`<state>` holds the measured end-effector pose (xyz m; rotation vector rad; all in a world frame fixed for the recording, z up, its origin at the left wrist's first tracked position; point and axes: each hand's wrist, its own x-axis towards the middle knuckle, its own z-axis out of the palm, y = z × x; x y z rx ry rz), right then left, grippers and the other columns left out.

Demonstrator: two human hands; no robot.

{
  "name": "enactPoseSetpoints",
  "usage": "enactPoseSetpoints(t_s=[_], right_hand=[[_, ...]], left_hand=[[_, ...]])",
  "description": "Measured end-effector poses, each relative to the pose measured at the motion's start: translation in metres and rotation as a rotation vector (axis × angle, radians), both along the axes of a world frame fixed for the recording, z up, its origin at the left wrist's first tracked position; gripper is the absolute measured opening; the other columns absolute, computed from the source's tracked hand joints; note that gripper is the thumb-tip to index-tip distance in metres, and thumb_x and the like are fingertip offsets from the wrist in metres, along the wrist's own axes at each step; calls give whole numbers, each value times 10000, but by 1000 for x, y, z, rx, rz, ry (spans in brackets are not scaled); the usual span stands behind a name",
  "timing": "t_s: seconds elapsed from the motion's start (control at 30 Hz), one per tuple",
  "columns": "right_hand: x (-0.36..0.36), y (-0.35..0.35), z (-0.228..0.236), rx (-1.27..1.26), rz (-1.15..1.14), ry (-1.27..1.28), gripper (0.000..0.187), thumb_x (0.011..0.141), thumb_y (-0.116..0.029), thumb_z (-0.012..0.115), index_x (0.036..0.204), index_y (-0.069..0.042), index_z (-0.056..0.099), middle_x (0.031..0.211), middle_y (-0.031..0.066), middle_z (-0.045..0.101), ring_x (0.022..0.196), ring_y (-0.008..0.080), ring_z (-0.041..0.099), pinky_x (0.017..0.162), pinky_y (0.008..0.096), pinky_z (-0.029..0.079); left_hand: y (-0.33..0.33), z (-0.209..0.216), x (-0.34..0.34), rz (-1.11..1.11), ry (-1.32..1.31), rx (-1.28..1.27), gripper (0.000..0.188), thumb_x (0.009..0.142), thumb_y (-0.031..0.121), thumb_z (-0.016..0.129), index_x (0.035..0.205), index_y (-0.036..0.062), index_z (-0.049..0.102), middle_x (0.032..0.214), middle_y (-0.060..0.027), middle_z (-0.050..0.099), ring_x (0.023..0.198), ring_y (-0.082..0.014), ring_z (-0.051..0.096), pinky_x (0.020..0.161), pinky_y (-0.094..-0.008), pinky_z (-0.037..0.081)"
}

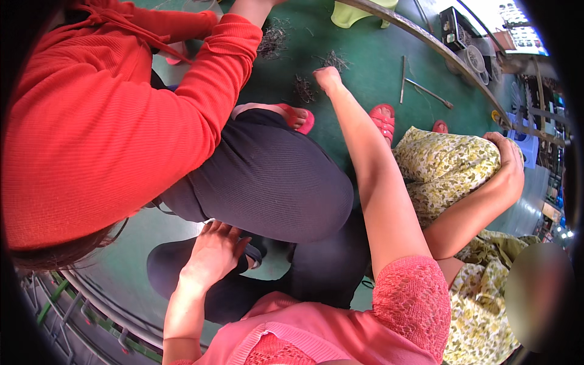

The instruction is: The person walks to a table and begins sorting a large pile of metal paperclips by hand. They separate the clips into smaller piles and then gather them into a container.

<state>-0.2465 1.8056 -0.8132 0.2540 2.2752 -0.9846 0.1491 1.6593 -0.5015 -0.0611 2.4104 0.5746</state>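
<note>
Three small loose piles of thin, dark, wire-like strands (304, 89) lie on the smooth green floor (371, 76), top centre. Right hand (328, 79) reaches down to them, arm stretched long, fingers curled inward; one pile sits just past the fingers, another just to their left, the third farther left near the red sleeve. Can't tell whether the right hand grips any strands. Left hand (213, 252) is well apart from it, palm down, fingers loosely spread, resting on dark trousers (176, 267) low in the view. Wearer's top: coral-pink knit (316, 328).

Left: co-worker in a bright red ribbed long-sleeved top (109, 146), leaning over, dark ribbed legwear (267, 176), pink open-toed sandal (307, 121) near the piles. Right: second co-worker in yellow-green floral-print clothing (450, 164), one hand (508, 152) on the knee, red strappy sandal (382, 121) on the floor.

Farther out: two thin metal rods (429, 93) on the floor right of the piles, pale green plastic stool (359, 13) at the top edge, black open box (451, 29) upper right, blue plastic item (528, 146) at far right.
</note>
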Motion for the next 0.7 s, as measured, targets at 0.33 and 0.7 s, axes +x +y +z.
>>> enactPoseSetpoints(t_s=[0.33,0.7], right_hand=[[66,47,87,-422,-499,-126,393,936,-354,463,792,-33,639,565,-2,524,399,99,432,346,250,348],[304,134,257,-529,-835,-574,381,948,-427,450,805,-114,614,605,-61,567,472,78,521,412,229,409]], left_hand=[[-18,-37,20,-161,-180,231,401,912,348,486,1201,82,564,1228,-148,547,1132,-328,519,964,-426,405],[-38,64,113,259,-107,361,233,865,213,518,1002,86,657,1054,-124,630,926,-309,617,834,-387,484]])
